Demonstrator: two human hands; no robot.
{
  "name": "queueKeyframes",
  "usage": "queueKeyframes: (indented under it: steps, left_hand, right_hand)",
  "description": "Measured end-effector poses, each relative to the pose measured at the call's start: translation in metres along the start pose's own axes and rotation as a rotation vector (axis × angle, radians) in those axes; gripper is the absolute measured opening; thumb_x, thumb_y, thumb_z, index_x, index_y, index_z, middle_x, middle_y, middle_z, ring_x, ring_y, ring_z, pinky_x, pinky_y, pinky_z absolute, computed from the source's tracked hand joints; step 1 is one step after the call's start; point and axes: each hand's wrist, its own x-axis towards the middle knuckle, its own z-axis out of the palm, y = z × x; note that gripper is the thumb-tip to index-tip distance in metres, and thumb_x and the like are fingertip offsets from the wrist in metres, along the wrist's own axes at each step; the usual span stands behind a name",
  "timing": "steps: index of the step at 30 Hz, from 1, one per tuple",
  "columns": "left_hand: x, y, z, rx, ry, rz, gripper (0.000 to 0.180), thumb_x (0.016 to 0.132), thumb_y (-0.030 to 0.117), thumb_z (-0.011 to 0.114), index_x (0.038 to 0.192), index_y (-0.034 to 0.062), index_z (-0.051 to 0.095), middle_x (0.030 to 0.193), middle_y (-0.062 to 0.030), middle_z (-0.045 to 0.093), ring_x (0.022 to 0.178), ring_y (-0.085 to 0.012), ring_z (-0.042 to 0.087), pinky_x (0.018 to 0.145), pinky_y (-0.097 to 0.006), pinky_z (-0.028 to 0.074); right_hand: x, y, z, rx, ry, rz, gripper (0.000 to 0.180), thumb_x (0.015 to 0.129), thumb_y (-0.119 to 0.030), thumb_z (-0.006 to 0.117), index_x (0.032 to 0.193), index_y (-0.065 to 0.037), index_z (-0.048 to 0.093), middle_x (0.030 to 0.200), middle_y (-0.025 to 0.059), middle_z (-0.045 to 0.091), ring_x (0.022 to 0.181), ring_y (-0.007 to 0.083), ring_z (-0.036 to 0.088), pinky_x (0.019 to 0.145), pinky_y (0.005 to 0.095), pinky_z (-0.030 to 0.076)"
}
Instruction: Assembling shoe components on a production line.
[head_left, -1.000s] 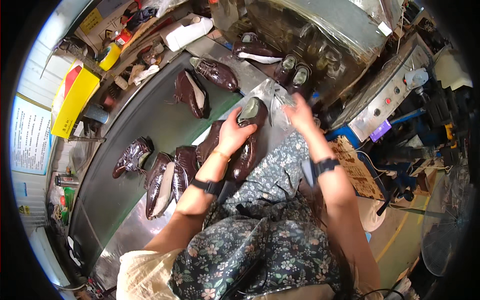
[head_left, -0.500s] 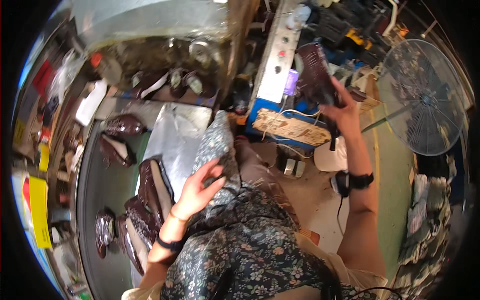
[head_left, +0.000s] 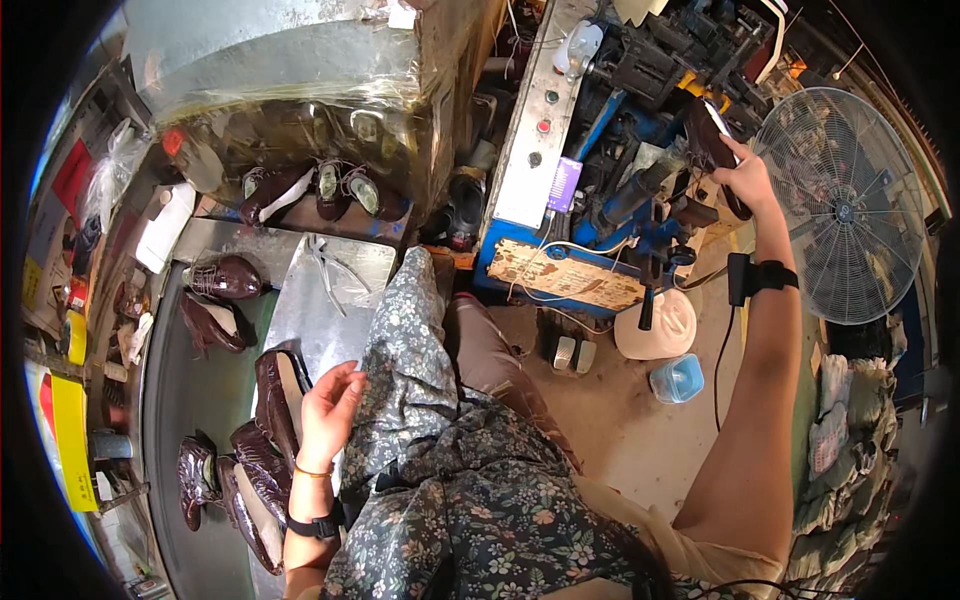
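My right hand [head_left: 748, 180] grips a dark maroon shoe [head_left: 708, 135] at the far right, beside a blue machine [head_left: 610, 200]. Its fingers wrap partly around the shoe, whose pale inside or lining shows along one edge. My left hand [head_left: 330, 410] is empty, fingers loosely bent and thumb apart, just above the edge of my floral apron [head_left: 405, 345]. Close to that hand lies a maroon shoe [head_left: 275, 395] with a light sole. More maroon shoes [head_left: 265, 460] lie beside it. A pair of pincers [head_left: 338, 278] rests on the metal plate [head_left: 300, 310].
A dark conveyor belt [head_left: 215, 390] runs at my left with several shoes on it. Further shoes [head_left: 330, 195] stand under a plastic-draped box [head_left: 270, 50]. A large fan [head_left: 845, 205] stands at the right. A white jug [head_left: 655, 325] and blue container [head_left: 678, 378] sit on the floor.
My right hand has moved right with the shoe, and the shoe has turned. My left hand has shifted left and down, uncovering more of the plate and the pincers.
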Motion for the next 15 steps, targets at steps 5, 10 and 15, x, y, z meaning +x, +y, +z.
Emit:
queueKeyframes:
  steps: [5, 10, 15]
  left_hand:
    - [0.013, 0.007, -0.005, -0.034, -0.033, 0.056, 0.034, 0.095, 0.008, 0.061, 0.126, -0.0038, 0.055, 0.108, -0.0065, 0.067, 0.101, -0.0113, 0.061, 0.089, -0.024, 0.047]
    - [0.021, 0.012, -0.003, 0.076, -0.083, -0.014, 0.033, 0.094, 0.003, 0.060, 0.126, -0.0037, 0.054, 0.110, -0.0081, 0.066, 0.104, -0.0138, 0.061, 0.094, -0.027, 0.047]
    - [0.036, -0.007, -0.025, 0.159, 0.149, 0.116, 0.038, 0.090, 0.011, 0.066, 0.125, -0.0025, 0.057, 0.119, -0.0127, 0.065, 0.111, -0.0183, 0.060, 0.097, -0.032, 0.047]
  right_hand:
    - [-0.002, 0.006, 0.004, 0.029, -0.004, 0.044, 0.080, 0.057, -0.024, 0.077, 0.134, -0.016, 0.057, 0.133, 0.0214, 0.054, 0.115, 0.0337, 0.058, 0.097, 0.0362, 0.044]
    - [0.001, -0.006, 0.023, -0.284, -0.013, -0.004, 0.084, 0.062, -0.027, 0.075, 0.142, -0.019, 0.048, 0.139, 0.0250, 0.045, 0.120, 0.0380, 0.052, 0.099, 0.0390, 0.043]
    - [-0.026, -0.009, 0.082, -0.193, 0.232, -0.193, 0.066, 0.079, -0.035, 0.074, 0.139, -0.019, 0.051, 0.128, 0.0183, 0.055, 0.122, 0.0335, 0.052, 0.101, 0.0394, 0.041]
